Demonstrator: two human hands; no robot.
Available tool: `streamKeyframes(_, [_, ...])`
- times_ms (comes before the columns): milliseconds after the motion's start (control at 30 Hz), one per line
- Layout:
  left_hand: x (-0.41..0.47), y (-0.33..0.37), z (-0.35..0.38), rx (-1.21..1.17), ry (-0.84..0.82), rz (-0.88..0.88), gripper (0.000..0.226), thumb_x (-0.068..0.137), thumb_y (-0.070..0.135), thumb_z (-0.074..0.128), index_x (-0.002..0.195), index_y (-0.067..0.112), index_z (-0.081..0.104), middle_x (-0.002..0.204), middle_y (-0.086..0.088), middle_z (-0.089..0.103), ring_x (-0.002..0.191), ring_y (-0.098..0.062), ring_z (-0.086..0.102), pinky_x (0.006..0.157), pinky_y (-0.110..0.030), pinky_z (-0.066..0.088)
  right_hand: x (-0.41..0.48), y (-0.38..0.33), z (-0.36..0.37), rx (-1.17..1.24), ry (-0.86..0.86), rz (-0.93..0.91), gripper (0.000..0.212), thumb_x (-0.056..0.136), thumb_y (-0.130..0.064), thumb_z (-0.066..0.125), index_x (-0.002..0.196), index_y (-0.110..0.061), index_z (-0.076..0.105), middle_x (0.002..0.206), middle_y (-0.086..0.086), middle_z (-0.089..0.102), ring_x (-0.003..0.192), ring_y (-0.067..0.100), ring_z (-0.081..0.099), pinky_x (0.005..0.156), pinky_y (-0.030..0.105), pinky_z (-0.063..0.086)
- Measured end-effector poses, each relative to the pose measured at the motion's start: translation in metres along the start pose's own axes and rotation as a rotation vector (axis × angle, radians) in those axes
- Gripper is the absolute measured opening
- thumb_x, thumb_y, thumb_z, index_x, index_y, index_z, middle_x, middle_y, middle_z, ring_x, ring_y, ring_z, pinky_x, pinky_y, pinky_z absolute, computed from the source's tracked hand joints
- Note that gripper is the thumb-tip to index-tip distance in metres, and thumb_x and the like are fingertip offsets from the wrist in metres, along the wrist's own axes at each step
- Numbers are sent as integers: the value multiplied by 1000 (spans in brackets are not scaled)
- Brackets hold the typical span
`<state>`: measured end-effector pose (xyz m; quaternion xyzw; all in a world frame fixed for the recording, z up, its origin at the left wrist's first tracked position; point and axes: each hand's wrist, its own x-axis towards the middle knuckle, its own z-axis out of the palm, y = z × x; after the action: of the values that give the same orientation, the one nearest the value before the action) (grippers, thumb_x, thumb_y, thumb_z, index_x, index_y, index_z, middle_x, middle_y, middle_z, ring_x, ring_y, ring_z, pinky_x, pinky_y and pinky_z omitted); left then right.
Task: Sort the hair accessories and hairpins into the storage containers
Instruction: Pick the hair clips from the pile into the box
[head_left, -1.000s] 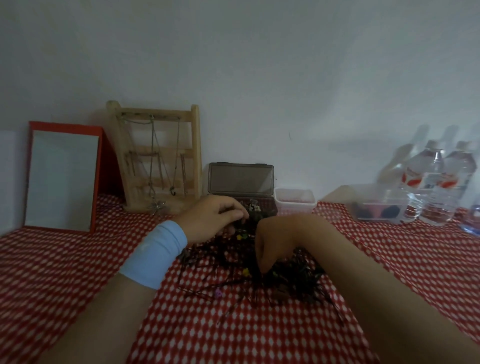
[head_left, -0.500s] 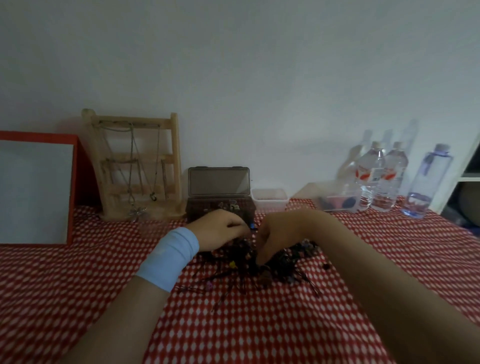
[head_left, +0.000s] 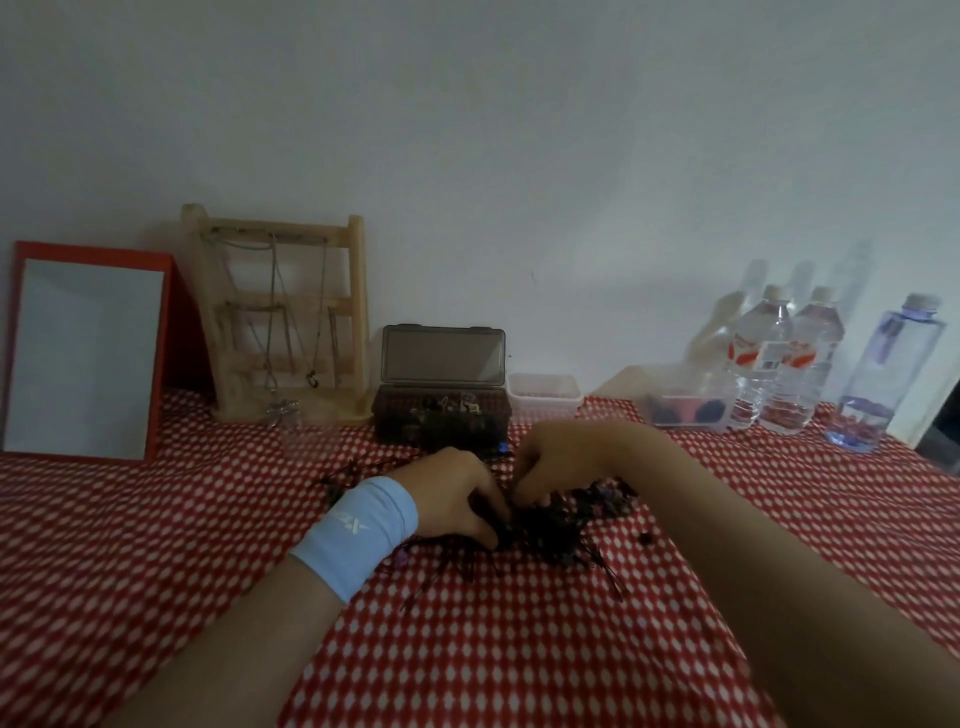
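A dark tangle of hairpins and small hair accessories (head_left: 556, 525) lies on the red checked tablecloth (head_left: 156, 545). My left hand (head_left: 452, 493), with a light blue wristband, has its fingers curled down into the pile's left side. My right hand (head_left: 550, 457) is curled over the pile's top, fingertips in the pins. What each hand pinches is hidden. Behind the pile stands a dark brown box (head_left: 441, 415) with its lid up and small items inside. A small clear tub (head_left: 544, 395) sits to its right, and a larger clear container (head_left: 685, 408) holds dark accessories.
A wooden jewellery rack (head_left: 283, 317) with hanging chains leans on the wall at the back left, beside a red-framed board (head_left: 85, 353). Three water bottles (head_left: 795, 364) stand at the back right. A stray dark bead (head_left: 645, 539) lies right of the pile.
The view has shifted, showing more of the table's right side and the bottles. My left hand has drawn back from the brown box down into the pile; my right hand stays on the pile.
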<state>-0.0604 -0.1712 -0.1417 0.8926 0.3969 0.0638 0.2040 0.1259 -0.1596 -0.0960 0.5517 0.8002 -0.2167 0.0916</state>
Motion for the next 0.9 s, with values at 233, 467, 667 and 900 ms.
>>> streamKeyframes(233, [2,-4,-2,-9,15,-3,28,86,28,72,114,24,71,114,10,69,96,1,61,84,-9,45,12,-4,5,84,23,67,49,102,-40,34,93,-5,68,88,10,74,70,25,56,61,31,48])
streamKeyframes(467, [-2,-15,-34,-177,55,-108,21,96,24,59,115,23,68,79,16,67,66,4,64,65,-9,47,24,6,1,182,182,36,39,100,-34,45,83,-10,70,79,5,69,62,16,58,56,26,51])
streamKeyframes(667, [4,-32,-64,-299,214,-129,20,95,21,60,111,30,68,83,7,72,69,3,65,63,-11,47,46,8,-17,238,379,-69,24,91,-18,59,108,-18,77,108,0,72,99,16,64,91,31,51])
streamKeyframes(900, [42,-75,-89,-96,471,-232,26,90,21,67,116,23,69,111,11,63,97,-6,55,89,-22,43,90,-1,-49,159,506,-104,36,88,-6,57,119,-18,72,112,3,71,100,17,64,83,25,47])
